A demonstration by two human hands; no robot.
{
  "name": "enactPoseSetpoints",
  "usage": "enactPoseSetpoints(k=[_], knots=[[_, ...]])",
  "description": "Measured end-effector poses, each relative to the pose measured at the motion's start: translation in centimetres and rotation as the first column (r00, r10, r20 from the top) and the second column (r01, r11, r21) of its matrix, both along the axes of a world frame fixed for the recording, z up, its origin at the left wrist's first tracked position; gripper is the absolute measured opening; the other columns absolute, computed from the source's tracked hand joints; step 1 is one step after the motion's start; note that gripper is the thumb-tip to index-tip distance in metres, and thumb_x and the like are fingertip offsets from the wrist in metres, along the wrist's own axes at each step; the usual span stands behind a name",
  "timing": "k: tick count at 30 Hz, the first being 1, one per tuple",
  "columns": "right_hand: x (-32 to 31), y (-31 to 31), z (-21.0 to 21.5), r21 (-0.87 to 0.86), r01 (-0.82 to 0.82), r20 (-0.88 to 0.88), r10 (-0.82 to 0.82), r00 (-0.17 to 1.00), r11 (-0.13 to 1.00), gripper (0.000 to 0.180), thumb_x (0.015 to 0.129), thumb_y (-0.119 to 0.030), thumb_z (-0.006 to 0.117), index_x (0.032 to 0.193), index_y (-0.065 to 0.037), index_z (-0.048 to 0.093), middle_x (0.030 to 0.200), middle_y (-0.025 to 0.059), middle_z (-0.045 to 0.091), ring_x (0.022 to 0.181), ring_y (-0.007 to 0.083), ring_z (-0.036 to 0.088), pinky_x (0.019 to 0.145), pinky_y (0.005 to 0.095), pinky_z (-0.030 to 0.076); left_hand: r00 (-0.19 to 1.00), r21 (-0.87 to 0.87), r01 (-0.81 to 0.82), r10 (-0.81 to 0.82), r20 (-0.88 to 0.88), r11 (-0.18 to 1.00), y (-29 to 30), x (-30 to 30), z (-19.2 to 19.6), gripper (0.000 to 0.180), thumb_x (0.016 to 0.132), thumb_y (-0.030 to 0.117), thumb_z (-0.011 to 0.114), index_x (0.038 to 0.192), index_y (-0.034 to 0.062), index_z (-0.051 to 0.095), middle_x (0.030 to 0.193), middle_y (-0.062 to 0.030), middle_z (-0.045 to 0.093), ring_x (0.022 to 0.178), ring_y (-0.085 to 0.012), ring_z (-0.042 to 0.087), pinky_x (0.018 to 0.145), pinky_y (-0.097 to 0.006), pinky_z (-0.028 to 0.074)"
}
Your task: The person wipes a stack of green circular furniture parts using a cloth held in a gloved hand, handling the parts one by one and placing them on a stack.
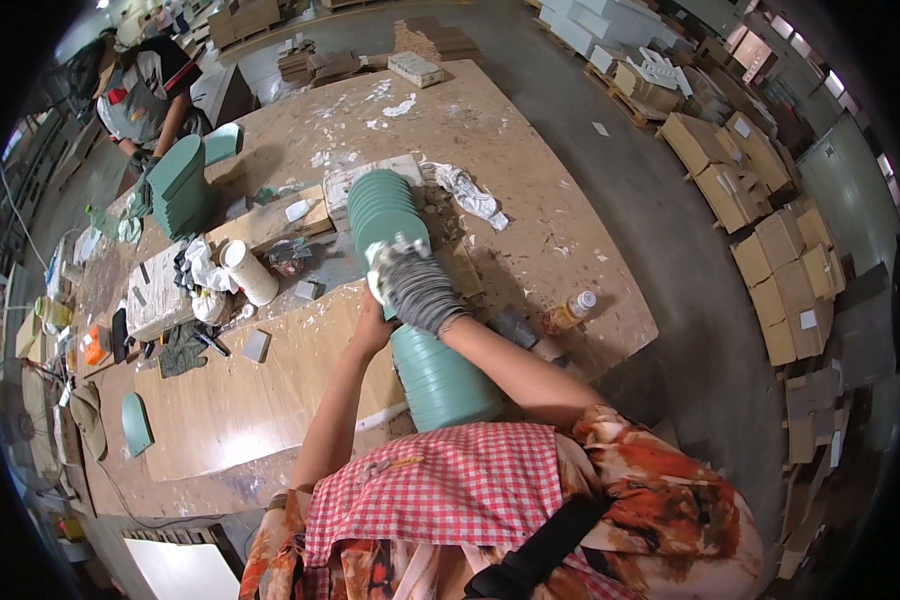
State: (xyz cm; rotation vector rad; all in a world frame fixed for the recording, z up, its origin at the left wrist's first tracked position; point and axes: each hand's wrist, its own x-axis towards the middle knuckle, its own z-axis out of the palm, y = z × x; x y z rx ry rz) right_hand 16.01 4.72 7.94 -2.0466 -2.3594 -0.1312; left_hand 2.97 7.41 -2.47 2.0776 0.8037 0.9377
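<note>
Both the bare left hand (372,318) and the right hand (410,283), in a striped grey glove (432,296), are close together at the middle of a long run of overlapping green pieces. The right hand lies across them, its fingertips whitish and ragged; the left hand is just beside it, at their left edge. Whether either is clamped on a single piece I cannot tell, since the fingers are mostly hidden.

The far green pieces (382,200) lie directly beyond the hands, their upper end by a white block (340,190); the near green pieces (440,380) run from under the right wrist toward the checked apron (440,480). The work looks partway along: the pieces are already laid out in overlapping order, while the hands are busy at one spot, and how many are finished or remain cannot be told.

Farther out on the counter (560,220), a crumpled white cloth (470,195) lies right of the far pieces, and a bottle (570,312) stands near the right edge. To the left are a white cylinder (248,272), a loose glove (182,348) and one separate green piece (136,424). At the far left a co-worker (150,105) stands by another green stack (180,185).
</note>
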Motion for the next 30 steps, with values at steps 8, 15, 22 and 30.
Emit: enactPoseSetpoints(k=[8,15,22,30], knots=[[-3.5,0.3,-2.2,-0.026,-0.049,0.159,0.052,0.986,0.998,0.049,0.094,-0.028,0.032,0.139,-0.007,0.038,0.146,0.0122,0.032,0.137,0.0278,0.026,0.112,0.0445,0.012,0.990,-0.300,0.072,-0.106,-0.096,0.951,0.5,-1.0,-1.1,0.061,0.083,0.019,0.062,0.137,0.0032,0.037,0.145,-0.0173,0.031,0.136,-0.0325,0.026,0.110,-0.038,0.023],[0.0,-1.5,0.4,0.049,0.055,-0.209,-0.043,0.977,0.997,0.055,0.090,-0.033,0.043,0.139,-0.008,0.037,0.147,0.0174,0.029,0.135,0.0330,0.027,0.112,0.0467,0.014,0.993,-0.104,-0.019,0.007,-0.119,0.994,-0.3,-0.6,-0.2,0.091,0.069,0.007,0.076,0.141,0.0026,0.022,0.137,-0.0214,0.036,0.130,-0.0380,0.031,0.108,-0.039,0.027],[3.2,-1.2,-1.9,0.013,0.308,-0.584,-0.243,0.775,0.951,0.064,0.090,-0.032,0.047,0.143,-0.006,0.023,0.148,0.0277,0.012,0.134,0.0441,0.021,0.111,0.0459,0.020,0.997,-0.229,-0.010,-0.008,-0.078,0.973,0.0,-0.1,-0.3,0.092,0.064,0.015,0.082,0.133,-0.0043,0.023,0.128,-0.0240,0.040,0.121,-0.0377,0.041,0.103,-0.039,0.035],[8.0,2.1,-10.5,-0.346,0.243,-0.933,-0.360,0.013,0.906,0.050,0.097,-0.032,0.041,0.139,-0.006,0.033,0.126,0.0168,0.045,0.114,0.0243,0.046,0.099,0.0322,0.036,0.991,-0.207,-0.012,-0.017,-0.136,0.978,0.4,-0.8,-0.5,0.095,0.064,0.018,0.083,0.134,-0.0038,0.023,0.129,-0.0235,0.038,0.123,-0.0375,0.038,0.104,-0.039,0.033]])
